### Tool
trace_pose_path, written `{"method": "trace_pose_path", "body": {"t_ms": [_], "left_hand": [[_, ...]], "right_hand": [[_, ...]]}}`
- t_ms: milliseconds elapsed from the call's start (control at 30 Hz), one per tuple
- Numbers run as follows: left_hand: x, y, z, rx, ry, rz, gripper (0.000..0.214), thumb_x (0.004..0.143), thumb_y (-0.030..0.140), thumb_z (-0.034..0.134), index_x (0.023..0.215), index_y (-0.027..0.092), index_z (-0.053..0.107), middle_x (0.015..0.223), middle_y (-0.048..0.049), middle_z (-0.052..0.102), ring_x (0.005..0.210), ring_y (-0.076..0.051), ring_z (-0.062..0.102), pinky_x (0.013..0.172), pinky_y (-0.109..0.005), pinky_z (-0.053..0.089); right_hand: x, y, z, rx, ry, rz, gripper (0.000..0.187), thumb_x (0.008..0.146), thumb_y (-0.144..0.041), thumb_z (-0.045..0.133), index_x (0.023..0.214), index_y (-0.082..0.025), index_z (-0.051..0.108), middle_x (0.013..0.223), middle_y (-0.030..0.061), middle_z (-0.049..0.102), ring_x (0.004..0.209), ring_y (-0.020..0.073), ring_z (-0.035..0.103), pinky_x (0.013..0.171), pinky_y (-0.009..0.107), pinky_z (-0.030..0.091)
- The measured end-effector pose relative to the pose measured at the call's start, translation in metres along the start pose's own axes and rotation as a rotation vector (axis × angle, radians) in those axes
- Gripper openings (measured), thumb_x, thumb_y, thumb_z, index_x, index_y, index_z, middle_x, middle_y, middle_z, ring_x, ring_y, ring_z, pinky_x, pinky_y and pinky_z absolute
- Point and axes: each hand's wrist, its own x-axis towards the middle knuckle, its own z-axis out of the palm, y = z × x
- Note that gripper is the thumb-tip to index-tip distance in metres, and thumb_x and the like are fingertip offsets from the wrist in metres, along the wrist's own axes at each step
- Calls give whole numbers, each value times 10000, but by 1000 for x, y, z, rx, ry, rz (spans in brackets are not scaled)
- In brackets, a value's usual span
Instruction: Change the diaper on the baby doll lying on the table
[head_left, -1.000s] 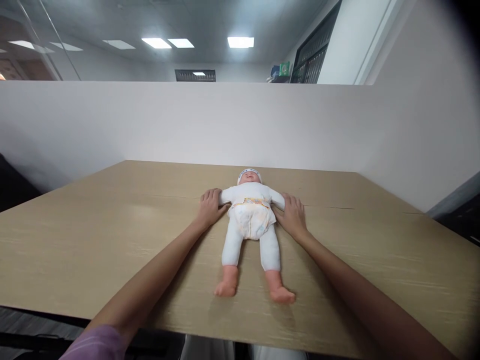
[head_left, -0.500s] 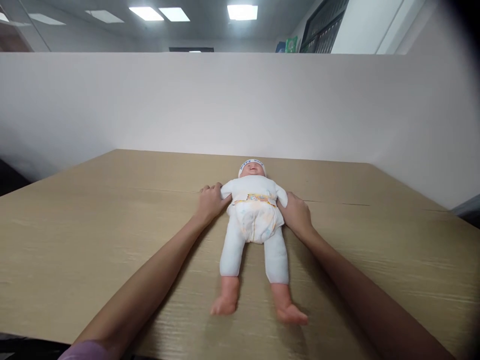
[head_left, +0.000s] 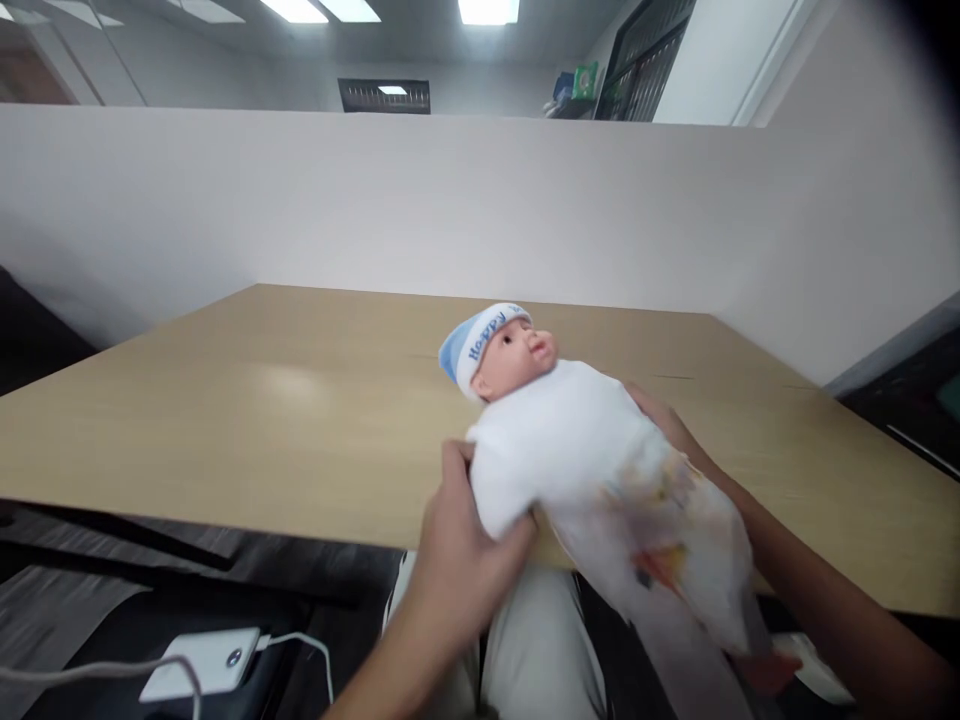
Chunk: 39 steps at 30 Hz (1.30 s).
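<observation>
A baby doll (head_left: pixel 577 430) in a white bodysuit is held up over the table's front edge, tilted with its head to the upper left. It wears a blue and white cap (head_left: pixel 480 345) with "Happy" on the band. The diaper (head_left: pixel 675 500) and the legs are smeared by motion. My left hand (head_left: pixel 469 540) is closed around the doll's arm, thumb in front. On the far side, my right hand (head_left: pixel 667 420) reaches along the doll's other flank, its fingers mostly hidden behind the body.
The wooden table (head_left: pixel 315 420) runs back to a pale partition wall (head_left: pixel 375 210). Below left, a white power bank (head_left: pixel 202 660) with a cable lies on a black seat (head_left: pixel 127 640). My legs (head_left: pixel 540 640) are under the table edge.
The doll was lying flat on the table, face up. Now it is lifted toward me and turned, with its head to the left and its legs to the lower right.
</observation>
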Motion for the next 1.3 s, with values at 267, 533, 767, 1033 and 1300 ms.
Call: {"method": "trace_pose_path", "body": {"t_ms": [267, 533, 767, 1033, 1300], "left_hand": [[-140, -51, -11, 157, -423, 60, 634, 726, 508, 790, 1332, 442, 619, 987, -65, 754, 1013, -429, 708, 765, -540, 561], [-178, -69, -52, 399, -353, 155, 390, 964, 410, 694, 1326, 279, 630, 1223, -64, 710, 1124, -281, 695, 950, -456, 578], [-227, -75, -79, 478, -345, 149, 352, 948, 473, 703, 1258, 306, 694, 1217, -66, 730, 1132, -307, 700, 949, -498, 577], [-185, -37, -45, 367, -532, 321, 467, 982, 462, 640, 1425, 323, 590, 1387, -81, 679, 1263, -300, 620, 1098, -449, 483], [-159, -62, 31, 155, -797, 421, 306, 931, 462, 733, 1160, 262, 695, 1236, -72, 672, 1173, -268, 554, 1052, -401, 418]], "right_hand": [[-153, -20, -29, -4, -399, -201, 453, 941, -447, 545, 1324, -247, 683, 1252, 120, 734, 1112, 306, 683, 968, 407, 540], [-225, -41, 54, -213, -671, -220, 369, 935, -236, 579, 1291, -217, 675, 1191, 105, 749, 1091, 292, 671, 974, 410, 484], [-245, -25, 63, -43, -588, -30, 250, 972, -315, 585, 1180, -262, 712, 1184, 63, 732, 1110, 257, 653, 1012, 412, 474], [-277, -47, 38, 270, -588, 127, 284, 1010, -459, 571, 956, -232, 732, 923, 30, 740, 892, 230, 675, 839, 352, 523], [-295, -7, 63, 150, -365, 86, 360, 1036, -444, 522, 859, -226, 747, 846, 52, 682, 822, 226, 643, 821, 374, 526]]}}
